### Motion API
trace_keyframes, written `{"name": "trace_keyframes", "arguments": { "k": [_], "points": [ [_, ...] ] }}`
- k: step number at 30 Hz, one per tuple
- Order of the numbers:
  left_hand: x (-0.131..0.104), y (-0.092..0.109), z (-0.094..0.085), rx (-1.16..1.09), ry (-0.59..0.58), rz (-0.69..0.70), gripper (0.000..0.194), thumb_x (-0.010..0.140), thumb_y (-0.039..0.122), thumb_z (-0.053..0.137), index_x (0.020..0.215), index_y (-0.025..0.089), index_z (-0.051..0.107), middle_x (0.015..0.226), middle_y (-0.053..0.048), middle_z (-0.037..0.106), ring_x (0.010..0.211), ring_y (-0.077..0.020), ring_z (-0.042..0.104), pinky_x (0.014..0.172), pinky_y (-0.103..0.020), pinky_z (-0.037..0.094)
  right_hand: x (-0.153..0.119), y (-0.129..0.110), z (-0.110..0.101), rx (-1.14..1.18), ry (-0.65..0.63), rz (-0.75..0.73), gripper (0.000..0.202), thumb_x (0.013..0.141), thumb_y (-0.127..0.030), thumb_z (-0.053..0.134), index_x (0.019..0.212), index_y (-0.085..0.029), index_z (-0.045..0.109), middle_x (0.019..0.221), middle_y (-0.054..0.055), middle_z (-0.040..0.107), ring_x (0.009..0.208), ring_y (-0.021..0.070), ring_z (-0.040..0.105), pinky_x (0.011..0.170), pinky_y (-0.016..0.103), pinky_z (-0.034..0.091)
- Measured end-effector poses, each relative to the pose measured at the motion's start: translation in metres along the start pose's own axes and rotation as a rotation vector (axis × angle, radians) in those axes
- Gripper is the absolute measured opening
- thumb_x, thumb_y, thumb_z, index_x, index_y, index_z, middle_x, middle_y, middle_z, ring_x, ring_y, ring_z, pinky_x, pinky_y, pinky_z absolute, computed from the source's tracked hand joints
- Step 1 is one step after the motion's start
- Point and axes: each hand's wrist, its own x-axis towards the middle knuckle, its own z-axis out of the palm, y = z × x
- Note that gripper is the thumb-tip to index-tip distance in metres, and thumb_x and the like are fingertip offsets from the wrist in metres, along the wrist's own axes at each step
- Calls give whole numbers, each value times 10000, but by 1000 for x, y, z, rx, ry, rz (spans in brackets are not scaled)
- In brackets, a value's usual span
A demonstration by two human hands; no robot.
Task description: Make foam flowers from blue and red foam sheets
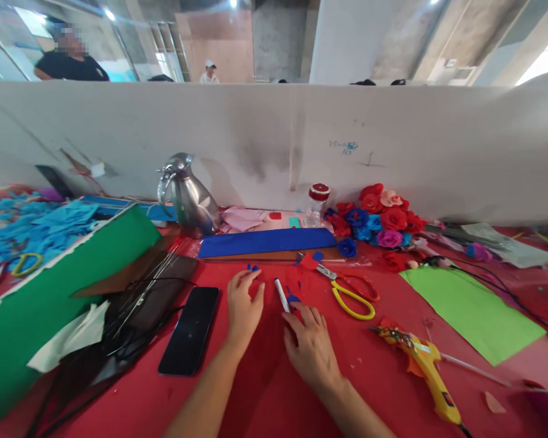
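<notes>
My left hand (244, 307) rests over the red table with its thumb spread from the fingers. Its fingertips are at a small blue cut piece (254, 268), which they partly cover. My right hand (311, 344) lies low on the table, fingers apart and slightly bent. A white marker pen (281, 295) with a dark tip lies between the hands, its lower end close to my right fingers. Just beyond those fingers is another blue scrap (293, 298), partly hidden. Scissors (347, 291) with red and yellow handles lie further right, a red scrap (309, 262) by their blades.
A phone (189, 331) lies left of my hands, beside a green-sided box (64, 292). Behind are a steel jug (192, 198), blue strip (265, 243), lidded jar (316, 207) and paper flowers (383, 216). A yellow glue gun (432, 377) and green sheet (475, 313) lie right.
</notes>
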Motion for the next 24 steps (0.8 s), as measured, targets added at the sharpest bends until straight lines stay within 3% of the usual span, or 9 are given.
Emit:
{"name": "trace_keyframes", "arguments": {
  "k": [4,7,11,14,20,24],
  "points": [
    [40,-31,-12,-44,26,-168,320,777,276,576,1073,195,669,1054,-110,672,998,-240,611,915,-393,460,-1,-1,4,7,-38,-18,296,803,-96,493,985,-221,689,1076,100,637,915,243,547,820,407,424],
    [87,-52,-21,173,-49,-321,322,767,222,560,1066,177,670,1121,-137,672,1064,-260,603,944,-389,436,0,-1,5,-11,-46,-20,294,802,-84,498,979,-220,689,1050,98,644,903,237,554,803,396,413],
    [136,-67,-28,300,-44,-410,315,702,170,593,993,82,674,1108,-257,650,1150,-382,541,973,-495,375,3,-1,4,-15,-59,-32,280,806,-74,517,975,-225,681,1024,82,655,905,229,555,783,370,393],
    [151,-71,-29,356,-62,-497,345,665,222,647,976,71,667,1109,-293,633,1141,-444,526,915,-538,399,4,-1,4,-2,-49,-26,260,822,-84,519,973,-224,679,1009,73,660,909,217,553,792,357,382],
    [161,-78,-29,353,-54,-632,575,544,216,747,1094,105,620,1242,-295,561,1185,-465,487,905,-556,402,5,-4,1,-38,-118,3,260,830,-90,515,973,-229,682,1016,80,659,925,221,570,798,358,391],
    [162,-80,-36,231,-34,-597,420,533,171,719,937,72,654,1092,-310,631,1080,-466,564,845,-549,439,7,-6,-2,-80,-205,31,282,837,-83,485,972,-230,684,974,78,644,822,194,608,752,322,426]
  ]
}}
